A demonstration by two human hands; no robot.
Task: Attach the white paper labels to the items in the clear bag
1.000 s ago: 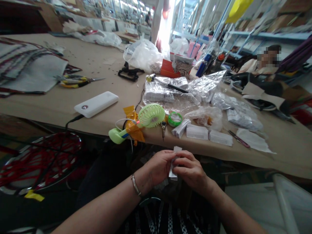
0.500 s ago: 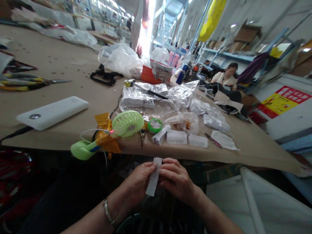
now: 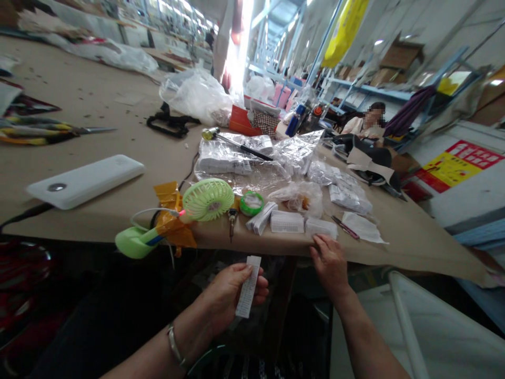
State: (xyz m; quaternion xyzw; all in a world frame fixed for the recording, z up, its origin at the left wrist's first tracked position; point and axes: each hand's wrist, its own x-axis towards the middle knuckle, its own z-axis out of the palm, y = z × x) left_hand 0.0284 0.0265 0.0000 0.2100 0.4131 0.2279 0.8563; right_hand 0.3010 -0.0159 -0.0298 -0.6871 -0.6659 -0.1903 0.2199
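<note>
In front of the table edge my left hand [image 3: 229,292], with a bangle on its wrist, pinches a narrow white printed label [image 3: 248,287] under the thumb, its fingers curled behind. Whether this is one strip or several layered ones I cannot tell. My right hand [image 3: 331,263] reaches to the table edge, fingers stretched out, fingertips at the near side of a stack of white labels [image 3: 321,227] and partly covering it. Beside that lie another label stack [image 3: 287,221] and a fanned bundle of labels [image 3: 262,218].
Along the edge stand a green fan [image 3: 208,200], a screwdriver-like tool [image 3: 232,223] and a round green container [image 3: 251,203]. A pen [image 3: 345,227] lies right, a white power bank [image 3: 87,181] left. Behind are plastic-wrapped bundles [image 3: 224,158] and a hammer-like tool [image 3: 240,146]. A person [image 3: 363,126] sits beyond.
My right hand has left the held label and moved right and forward to the rightmost label stack. My left hand stays nearly in place, still holding its label.
</note>
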